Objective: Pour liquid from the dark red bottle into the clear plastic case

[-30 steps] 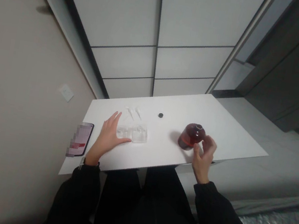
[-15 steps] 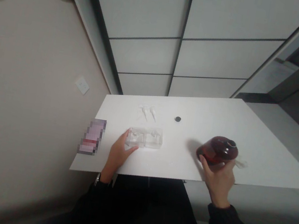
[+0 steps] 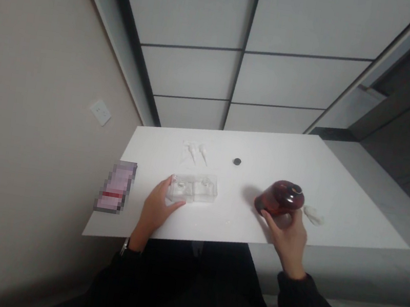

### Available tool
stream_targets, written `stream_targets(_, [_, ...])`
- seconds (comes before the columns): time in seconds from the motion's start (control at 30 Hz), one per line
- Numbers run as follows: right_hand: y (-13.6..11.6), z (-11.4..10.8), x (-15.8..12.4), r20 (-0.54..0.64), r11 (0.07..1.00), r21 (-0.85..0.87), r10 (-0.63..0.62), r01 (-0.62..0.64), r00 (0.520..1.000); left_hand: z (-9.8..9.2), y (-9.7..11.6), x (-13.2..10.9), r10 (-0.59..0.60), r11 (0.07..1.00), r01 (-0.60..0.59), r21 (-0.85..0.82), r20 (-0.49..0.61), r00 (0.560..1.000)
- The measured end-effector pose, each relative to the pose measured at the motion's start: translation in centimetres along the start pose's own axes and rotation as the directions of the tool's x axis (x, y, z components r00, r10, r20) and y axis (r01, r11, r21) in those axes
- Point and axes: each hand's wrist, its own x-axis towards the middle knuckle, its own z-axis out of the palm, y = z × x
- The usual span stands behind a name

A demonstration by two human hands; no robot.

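The bottle is near the table's near edge, the right hand clasping it, seemingly for steadiness; its base contact is unclear. The left hand grips the box's left end, perhaps bracing it; clear contents blur together.

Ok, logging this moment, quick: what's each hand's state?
Left hand: closed on the clear container at its left end.
Right hand: holding the dark red bottle.
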Motion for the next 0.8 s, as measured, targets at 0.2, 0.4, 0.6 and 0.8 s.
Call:
stream_targets(0.2, [-1.0,0.1,1.4,0.022,0.970,0.237,-0.052,0.046,0.998,-1.2,0.8,-0.1,-0.026,0.996,0.029,-0.084,0.029,0.999])
stream_targets(0.4, [-2.7,0.4,2.2,0.064,0.923,0.385,-0.020,-0.006,0.998,-2.2,2.2,-4.1,-0.045,0.989,0.051,-0.139,0.045,0.998])
stream_targets(0.6, [-3.5,-1.4,1.7,0.090,0.916,0.369,-0.207,0.160,0.974,0.3,6.3,-5.6,0.029,0.995,-0.015,-0.103,0.138,0.990])
stream_targets(0.8, [-5.0,-3.7,1.6,0.180,0.864,0.215,-0.492,0.454,0.851,2.2,8.1,-3.5,0.104,0.994,-0.107,0.019,0.132,0.986])
